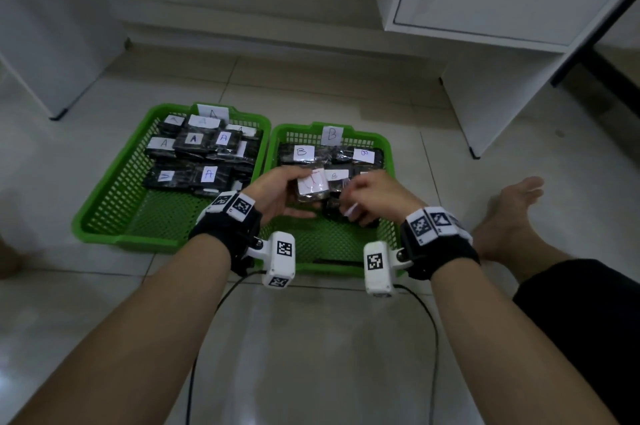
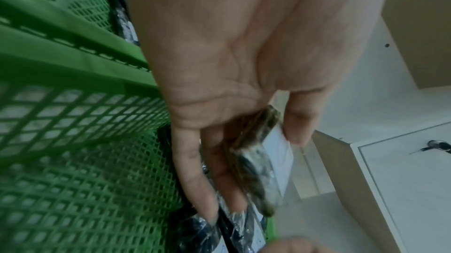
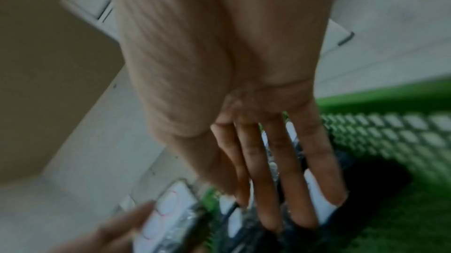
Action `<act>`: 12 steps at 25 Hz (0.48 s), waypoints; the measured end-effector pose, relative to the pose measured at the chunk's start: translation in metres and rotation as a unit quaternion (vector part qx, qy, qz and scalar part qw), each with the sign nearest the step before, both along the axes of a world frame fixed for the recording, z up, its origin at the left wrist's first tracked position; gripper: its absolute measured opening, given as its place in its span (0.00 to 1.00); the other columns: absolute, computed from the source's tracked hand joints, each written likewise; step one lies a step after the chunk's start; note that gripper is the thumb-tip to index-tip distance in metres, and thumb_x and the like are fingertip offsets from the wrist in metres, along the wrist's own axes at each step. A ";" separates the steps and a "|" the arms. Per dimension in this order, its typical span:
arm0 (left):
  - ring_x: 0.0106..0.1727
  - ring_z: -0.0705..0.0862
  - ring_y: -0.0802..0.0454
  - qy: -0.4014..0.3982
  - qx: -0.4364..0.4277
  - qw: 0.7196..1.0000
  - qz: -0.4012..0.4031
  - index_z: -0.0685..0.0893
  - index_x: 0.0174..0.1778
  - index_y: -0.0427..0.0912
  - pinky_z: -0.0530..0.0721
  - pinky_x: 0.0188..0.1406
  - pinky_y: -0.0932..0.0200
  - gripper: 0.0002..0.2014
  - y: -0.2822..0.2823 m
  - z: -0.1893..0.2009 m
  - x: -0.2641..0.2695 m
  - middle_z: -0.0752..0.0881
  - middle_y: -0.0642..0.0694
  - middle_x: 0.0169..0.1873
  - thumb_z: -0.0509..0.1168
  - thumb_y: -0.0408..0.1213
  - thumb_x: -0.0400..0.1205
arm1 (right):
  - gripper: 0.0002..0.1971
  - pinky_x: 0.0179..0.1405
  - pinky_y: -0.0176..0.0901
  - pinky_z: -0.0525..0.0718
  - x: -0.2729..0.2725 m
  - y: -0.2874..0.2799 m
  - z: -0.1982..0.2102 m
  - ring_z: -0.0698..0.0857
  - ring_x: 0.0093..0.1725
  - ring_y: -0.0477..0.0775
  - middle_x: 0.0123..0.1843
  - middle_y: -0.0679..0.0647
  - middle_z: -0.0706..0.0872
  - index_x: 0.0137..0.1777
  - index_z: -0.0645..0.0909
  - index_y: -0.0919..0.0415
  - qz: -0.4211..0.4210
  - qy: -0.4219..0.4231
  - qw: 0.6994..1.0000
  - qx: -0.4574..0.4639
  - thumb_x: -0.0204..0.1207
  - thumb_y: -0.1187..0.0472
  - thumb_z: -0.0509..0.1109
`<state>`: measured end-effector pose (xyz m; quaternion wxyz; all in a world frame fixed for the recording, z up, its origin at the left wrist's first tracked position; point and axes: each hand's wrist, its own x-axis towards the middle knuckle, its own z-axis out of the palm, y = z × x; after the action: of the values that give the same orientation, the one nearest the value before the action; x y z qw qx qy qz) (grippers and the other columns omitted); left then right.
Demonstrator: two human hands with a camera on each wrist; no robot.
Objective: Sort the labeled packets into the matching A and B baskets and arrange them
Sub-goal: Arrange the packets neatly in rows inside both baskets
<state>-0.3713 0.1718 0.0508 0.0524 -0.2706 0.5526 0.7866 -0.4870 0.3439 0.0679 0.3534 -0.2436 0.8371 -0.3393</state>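
Holding a clear-wrapped packet [image 1: 312,186] above the B basket [image 1: 300,129], among the packets already lying there.
The left hand [image 1: 277,194] pinches it, thumb on its white label and fingers beneath; the red writing is too blurred to read. The right hand [image 1: 372,196] reaches down beside it, fingers nearly straight and slightly spread, tips on dark packets. B-labelled packets [image 1: 302,151] lie below a "B" sign [image 1: 331,135]. Just left, the A basket [image 1: 145,242] holds A-labelled packets [image 1: 209,174] under an "A" sign [image 1: 213,114].

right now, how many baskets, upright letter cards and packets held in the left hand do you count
green baskets, A and B: 2
upright letter cards, A and B: 2
packet held in left hand: 1
total: 5
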 end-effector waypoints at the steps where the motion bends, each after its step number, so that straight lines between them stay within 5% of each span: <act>1: 0.54 0.86 0.35 -0.004 0.001 1.000 0.022 0.78 0.69 0.34 0.86 0.59 0.35 0.17 0.000 -0.002 0.001 0.86 0.31 0.59 0.58 0.40 0.87 | 0.04 0.51 0.52 0.92 0.001 0.005 -0.009 0.93 0.48 0.54 0.50 0.54 0.93 0.51 0.90 0.58 0.066 0.025 0.994 0.088 0.80 0.61 0.74; 4: 0.46 0.86 0.38 -0.006 0.011 0.998 0.062 0.77 0.65 0.36 0.87 0.54 0.36 0.16 -0.003 -0.006 0.002 0.86 0.35 0.50 0.55 0.37 0.84 | 0.14 0.58 0.51 0.89 0.015 0.019 -0.024 0.90 0.55 0.51 0.54 0.48 0.93 0.53 0.92 0.49 0.199 -0.001 0.951 0.237 0.72 0.44 0.79; 9: 0.45 0.86 0.40 -0.035 -0.020 0.995 0.091 0.79 0.54 0.39 0.87 0.45 0.47 0.09 -0.003 -0.008 0.004 0.86 0.38 0.45 0.57 0.37 0.84 | 0.13 0.57 0.41 0.84 0.026 0.019 -0.033 0.87 0.59 0.51 0.61 0.53 0.91 0.62 0.91 0.57 0.206 0.083 0.943 0.247 0.80 0.66 0.74; 12: 0.42 0.82 0.44 -0.051 -0.047 0.991 0.117 0.79 0.44 0.41 0.81 0.37 0.53 0.06 -0.008 -0.011 0.003 0.84 0.39 0.44 0.58 0.37 0.83 | 0.12 0.64 0.43 0.82 0.020 0.019 -0.035 0.87 0.63 0.54 0.62 0.56 0.91 0.62 0.90 0.63 0.188 0.096 0.951 0.225 0.82 0.63 0.73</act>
<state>-0.3687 0.1643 0.0403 -0.0251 -0.3753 0.5499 0.7457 -0.4667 0.3630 0.0327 0.3746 -0.3422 0.8606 -0.0443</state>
